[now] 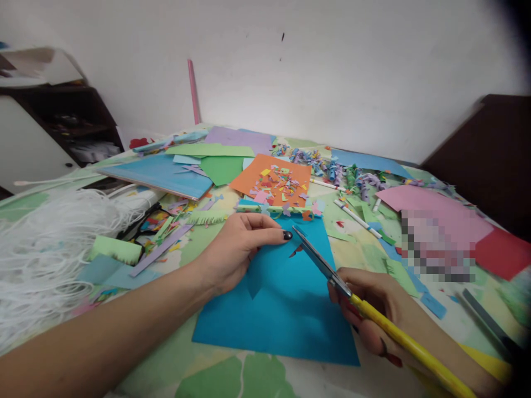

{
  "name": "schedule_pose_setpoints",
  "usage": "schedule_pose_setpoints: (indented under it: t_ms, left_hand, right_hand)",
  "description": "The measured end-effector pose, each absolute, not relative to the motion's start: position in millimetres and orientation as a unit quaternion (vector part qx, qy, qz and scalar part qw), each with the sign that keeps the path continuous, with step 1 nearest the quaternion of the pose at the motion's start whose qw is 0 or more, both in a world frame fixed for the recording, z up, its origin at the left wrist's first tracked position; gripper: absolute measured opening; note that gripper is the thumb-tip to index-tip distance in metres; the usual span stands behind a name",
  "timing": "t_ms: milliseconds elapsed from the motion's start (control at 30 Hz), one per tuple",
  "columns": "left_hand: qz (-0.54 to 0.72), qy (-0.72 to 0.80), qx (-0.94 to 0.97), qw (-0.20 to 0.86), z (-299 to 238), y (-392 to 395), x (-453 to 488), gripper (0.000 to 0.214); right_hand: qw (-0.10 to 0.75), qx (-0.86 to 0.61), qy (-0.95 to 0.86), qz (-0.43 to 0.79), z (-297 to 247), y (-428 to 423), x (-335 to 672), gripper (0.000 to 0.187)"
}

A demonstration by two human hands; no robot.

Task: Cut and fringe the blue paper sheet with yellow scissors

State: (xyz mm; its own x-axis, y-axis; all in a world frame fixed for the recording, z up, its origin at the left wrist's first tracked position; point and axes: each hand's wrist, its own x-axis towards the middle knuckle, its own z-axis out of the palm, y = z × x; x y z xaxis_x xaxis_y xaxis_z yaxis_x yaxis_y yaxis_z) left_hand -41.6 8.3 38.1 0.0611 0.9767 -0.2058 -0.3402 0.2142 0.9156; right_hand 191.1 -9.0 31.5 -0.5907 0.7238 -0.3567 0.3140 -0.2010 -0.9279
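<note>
My left hand pinches a small blue piece of paper, mostly hidden behind the fingers. In my right hand is a pair of scissors with yellow handles, their tips pointing up and left, close to my left thumb. The blades look nearly closed. Beneath both hands lies a blue sheet of paper. A tiny orange-brown paper scrap shows beside the blades. Just beyond my left hand is an orange sheet strewn with small coloured cuttings.
White cord is heaped at the left. Curled paper strips and white markers lie beyond the blue sheet. Pink paper and red paper rest at the right. A blue pad sits at the back left.
</note>
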Motion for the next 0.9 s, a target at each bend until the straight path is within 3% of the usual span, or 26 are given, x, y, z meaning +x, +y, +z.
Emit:
schedule_pose_setpoints:
  t_ms: [467, 900]
  left_hand:
    - [0.515, 0.448, 0.351, 0.640, 37.8, 7.4, -42.5, 0.023]
    - [0.513, 0.450, 0.351, 0.641, 37.8, 8.1, -41.7, 0.025]
  right_hand:
    - [0.183, -0.383, -0.612, 0.667, 27.0, -7.9, 194.1, 0.058]
    - [0.187, -0.366, -0.611, 0.677, 24.6, -7.5, 194.7, 0.059]
